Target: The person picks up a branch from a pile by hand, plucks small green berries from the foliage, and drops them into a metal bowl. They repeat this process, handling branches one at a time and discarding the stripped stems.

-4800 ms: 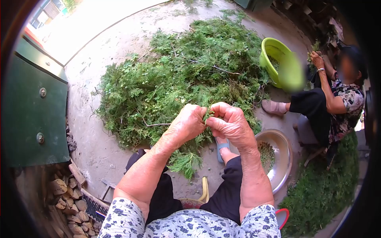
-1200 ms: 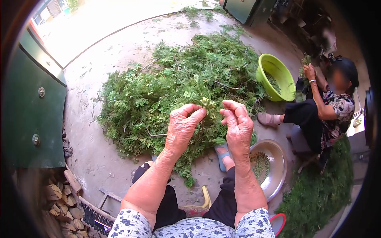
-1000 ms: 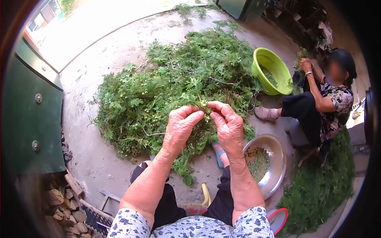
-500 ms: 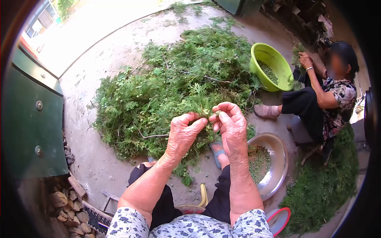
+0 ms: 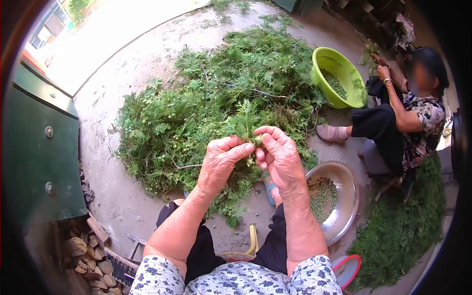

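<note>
My left hand (image 5: 221, 162) pinches the stem of a leafy green conifer sprig (image 5: 247, 117) between thumb and forefinger. The sprig's fronds point up and away from me. Close beside it, my right hand (image 5: 279, 155) has its thumb and forefinger closed on a small green seed cone (image 5: 257, 140) at the sprig's base. Whether the cone is still attached is hard to tell. Beneath both hands spreads a large heap of cut conifer branches (image 5: 172, 118). A steel basin (image 5: 348, 199) holding many green cones stands by my right forearm.
A lime-green tub (image 5: 322, 93) with cones stands at the far right of the heap. Beside it a seated co-worker (image 5: 413, 118) handles a sprig. More greenery (image 5: 398, 241) lies at right. Firewood (image 5: 93, 260) and a green metal door (image 5: 42, 152) are at left.
My right hand has shifted slightly left, closer to my left hand. The sprig now stands more upright. The co-worker's hands have moved apart a little around their sprig.
</note>
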A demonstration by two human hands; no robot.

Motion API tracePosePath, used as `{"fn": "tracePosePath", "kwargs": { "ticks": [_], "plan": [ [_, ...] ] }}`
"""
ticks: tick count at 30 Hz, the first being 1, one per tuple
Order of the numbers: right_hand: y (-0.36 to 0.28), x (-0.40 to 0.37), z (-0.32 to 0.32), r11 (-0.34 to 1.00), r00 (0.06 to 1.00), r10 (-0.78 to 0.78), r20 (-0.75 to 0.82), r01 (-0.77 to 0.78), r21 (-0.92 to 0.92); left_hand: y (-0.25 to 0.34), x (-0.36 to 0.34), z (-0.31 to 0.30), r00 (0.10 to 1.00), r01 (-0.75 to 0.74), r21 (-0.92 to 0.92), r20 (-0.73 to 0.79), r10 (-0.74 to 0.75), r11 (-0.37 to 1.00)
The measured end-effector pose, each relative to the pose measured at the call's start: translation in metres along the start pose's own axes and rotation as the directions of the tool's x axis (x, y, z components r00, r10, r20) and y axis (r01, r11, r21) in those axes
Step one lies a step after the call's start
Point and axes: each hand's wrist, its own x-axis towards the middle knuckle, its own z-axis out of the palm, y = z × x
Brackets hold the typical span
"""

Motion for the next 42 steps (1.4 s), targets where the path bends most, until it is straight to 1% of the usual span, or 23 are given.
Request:
{"fn": "tracePosePath", "kwargs": {
  "ticks": [2, 4, 6, 8, 9, 10, 11, 12, 14, 17, 19, 20, 23, 24, 26, 27, 29, 32, 33, 35, 38, 40, 42],
  "plan": [
    [-0.003, 0.001, 0.002, 0.998, 0.999, -0.023, -0.031, 0.025, 0.066, 0.001, 0.003, 0.001, 1.0, 0.03, -0.017, 0.0, -0.03, 0.999],
    [-0.007, 0.001, 0.004, 0.964, 0.995, -0.08, -0.055, 0.091, 0.251, -0.004, 0.006, 0.0, 0.998, 0.014, -0.13, -0.061, -0.022, 0.991],
    [-0.009, 0.001, 0.004, 0.959, 0.992, -0.089, -0.089, 0.11, 0.26, -0.002, 0.008, 0.003, 0.996, 0.026, -0.115, -0.085, -0.036, 0.993],
    [-0.004, 0.002, -0.012, 0.983, 0.987, -0.146, 0.073, 0.136, 0.123, -0.001, 0.009, 0.005, 0.993, -0.018, -0.126, -0.121, 0.003, 0.992],
    [-0.005, -0.001, -0.012, 0.995, 0.994, -0.095, 0.046, 0.095, 0.015, -0.002, 0.01, 0.004, 0.991, -0.034, -0.104, -0.133, 0.02, 0.994],
    [-0.007, -0.004, -0.009, 0.996, 0.994, -0.094, 0.049, 0.093, 0.014, -0.001, 0.01, 0.004, 0.991, -0.036, -0.105, -0.136, 0.022, 0.994],
    [-0.009, -0.007, -0.003, 0.949, 0.993, -0.114, 0.009, 0.112, -0.294, 0.003, 0.01, 0.005, 0.985, -0.033, -0.085, -0.169, 0.018, 0.996],
    [-0.009, -0.01, 0.003, 0.813, 0.989, -0.146, -0.024, 0.106, -0.573, 0.005, 0.009, 0.007, 0.98, -0.027, -0.065, -0.201, 0.013, 0.998],
    [0.001, -0.007, 0.004, 0.59, 0.941, -0.337, 0.041, 0.244, -0.77, 0.005, 0.01, 0.008, 0.98, -0.015, -0.081, -0.198, -0.001, 0.997],
    [0.003, -0.005, 0.004, 0.626, 0.938, -0.346, -0.013, 0.22, -0.748, -0.001, 0.012, 0.009, 0.983, -0.042, -0.073, -0.183, 0.028, 0.996],
    [-0.004, -0.007, 0.004, 0.774, 0.979, -0.168, -0.112, 0.061, -0.631, -0.007, 0.013, 0.008, 0.985, -0.092, -0.03, -0.151, 0.086, 0.995],
    [-0.004, -0.007, 0.003, 0.773, 0.978, -0.172, -0.114, 0.062, -0.632, -0.007, 0.013, 0.008, 0.985, -0.092, -0.031, -0.147, 0.087, 0.995],
    [0.001, -0.003, -0.004, 0.939, 0.969, -0.125, -0.211, 0.046, -0.341, -0.004, 0.014, 0.013, 0.993, -0.061, -0.037, -0.108, 0.057, 0.997],
    [0.002, -0.003, -0.005, 0.937, 0.967, -0.133, -0.215, 0.052, -0.346, -0.002, 0.013, 0.014, 0.993, -0.064, -0.041, -0.099, 0.059, 0.997],
    [0.001, -0.002, -0.002, 0.94, 0.944, -0.19, -0.271, 0.094, -0.329, 0.004, 0.011, 0.015, 0.989, -0.104, 0.255, -0.072, 0.126, 0.961],
    [0.001, -0.002, 0.001, 0.926, 0.934, -0.21, -0.288, 0.096, -0.365, 0.004, 0.011, 0.013, 0.998, -0.054, 0.31, -0.019, 0.063, 0.949],
    [0.0, -0.003, 0.001, 0.863, 0.947, -0.214, -0.238, 0.069, -0.501, 0.0, 0.011, 0.018, 0.995, -0.085, 0.269, -0.026, 0.096, 0.959],
    [0.004, -0.003, 0.004, 0.905, 0.938, -0.227, -0.262, 0.104, -0.412, -0.003, 0.013, 0.015, 0.995, -0.093, 0.247, -0.005, 0.098, 0.965],
    [0.005, -0.003, 0.005, 0.905, 0.935, -0.234, -0.267, 0.109, -0.411, -0.004, 0.013, 0.017, 0.99, -0.133, 0.284, -0.011, 0.142, 0.95],
    [0.007, -0.002, 0.007, 0.851, 0.894, -0.364, -0.262, 0.204, -0.485, -0.004, 0.013, 0.019, 0.992, -0.119, 0.273, -0.005, 0.125, 0.955],
    [0.005, -0.004, 0.007, 0.799, 0.885, -0.414, -0.215, 0.24, -0.551, -0.01, 0.011, 0.022, 0.994, -0.098, 0.239, -0.019, 0.105, 0.966],
    [0.004, -0.005, 0.011, 0.832, 0.9, -0.361, -0.243, 0.194, -0.52, -0.014, 0.011, 0.021, 0.991, -0.124, 0.062, -0.045, 0.127, 0.99],
    [0.002, -0.005, 0.013, 0.871, 0.92, -0.283, -0.271, 0.129, -0.474, -0.012, 0.013, 0.021, 0.986, -0.151, 0.076, -0.064, 0.156, 0.986]
  ]
}}
